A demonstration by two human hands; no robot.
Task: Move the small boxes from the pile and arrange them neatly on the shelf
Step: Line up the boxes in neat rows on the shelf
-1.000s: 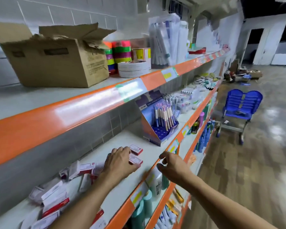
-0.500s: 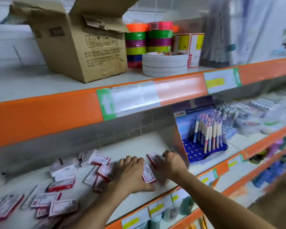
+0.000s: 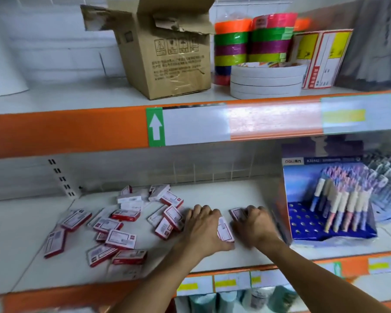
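Left hand (image 3: 204,230): palm down on the white middle shelf (image 3: 215,197), fingers bent over a small red-and-white cardboard box (image 3: 225,230), thumb at the box's near end; grasping it.
Right hand (image 3: 255,224): just right of the left hand, blurred; fingers curled onto a 2nd small red-and-white box (image 3: 237,213) at its fingertips. Contact seen, grip looks closed on it.
2 handled boxes: lying flat on the shelf, side by side between the 2 hands, nearly touching.
Pile of small red-and-white boxes (image 3: 113,224): left of the left hand, scattered loosely, some overlapping, some tilted; nearest ones touch the left hand's knuckle side.
Blue cardboard pen display (image 3: 327,199): just right of the right hand, upright, pens standing in holes.
Upper shelf, above both hands: open brown cardboard carton (image 3: 167,50), stacked coloured tape rolls (image 3: 251,39), white tape rolls (image 3: 266,80).
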